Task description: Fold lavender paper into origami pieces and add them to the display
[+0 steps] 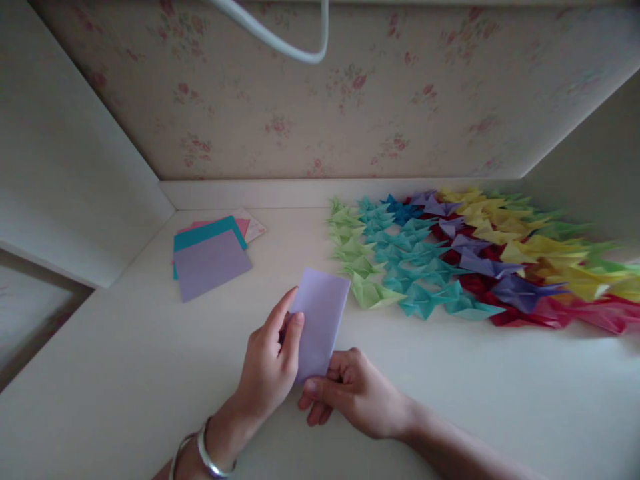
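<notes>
A lavender sheet of paper, folded to a narrow rectangle, is held up at a tilt above the white table. My left hand grips its left edge, thumb on the front face and fingers behind. At the bottom corner, my right hand pinches the paper between thumb and curled fingers. Part of the lower edge is hidden by the right thumb. Silver bangles circle the left wrist.
Loose coloured sheets, with a lavender sheet on top, lie at the back left. Rows of folded paper cranes in several colours cover the back right. A white cable hangs before the floral wall.
</notes>
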Tool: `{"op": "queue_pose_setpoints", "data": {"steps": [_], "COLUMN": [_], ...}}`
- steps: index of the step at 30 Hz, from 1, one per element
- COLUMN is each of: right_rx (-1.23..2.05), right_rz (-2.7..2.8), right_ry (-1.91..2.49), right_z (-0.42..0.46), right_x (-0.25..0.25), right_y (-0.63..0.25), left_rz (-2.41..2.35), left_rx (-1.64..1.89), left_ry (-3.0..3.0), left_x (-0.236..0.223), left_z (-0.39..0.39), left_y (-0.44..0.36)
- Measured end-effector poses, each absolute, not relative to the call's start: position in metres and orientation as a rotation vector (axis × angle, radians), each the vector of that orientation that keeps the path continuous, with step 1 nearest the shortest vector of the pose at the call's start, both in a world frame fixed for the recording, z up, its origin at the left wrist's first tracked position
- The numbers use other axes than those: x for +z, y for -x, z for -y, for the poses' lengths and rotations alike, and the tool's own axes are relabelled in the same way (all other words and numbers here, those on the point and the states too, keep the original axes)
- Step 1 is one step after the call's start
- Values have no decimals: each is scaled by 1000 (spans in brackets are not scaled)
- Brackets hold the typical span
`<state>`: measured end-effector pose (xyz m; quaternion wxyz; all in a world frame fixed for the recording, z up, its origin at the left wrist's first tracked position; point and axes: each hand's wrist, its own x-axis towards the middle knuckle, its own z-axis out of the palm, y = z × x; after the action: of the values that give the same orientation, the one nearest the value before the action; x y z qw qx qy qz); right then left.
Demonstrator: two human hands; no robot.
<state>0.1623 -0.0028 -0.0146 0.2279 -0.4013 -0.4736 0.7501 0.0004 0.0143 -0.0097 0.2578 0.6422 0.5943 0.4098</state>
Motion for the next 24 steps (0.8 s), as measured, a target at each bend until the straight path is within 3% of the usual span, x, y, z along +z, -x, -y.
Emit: {"op": "queue_pose_setpoints", "data": {"steps": [24], "right_rx": [1057], "right_rz": [850], "right_ry": [1160], "right_z": [-39], "right_x": [-22], "right_y": [-197], "left_rz": [-1418], "left_rx": [958], "left_ry": [-1706], "left_x": [-11], "left_z": [-14], "left_y": [-2]}}
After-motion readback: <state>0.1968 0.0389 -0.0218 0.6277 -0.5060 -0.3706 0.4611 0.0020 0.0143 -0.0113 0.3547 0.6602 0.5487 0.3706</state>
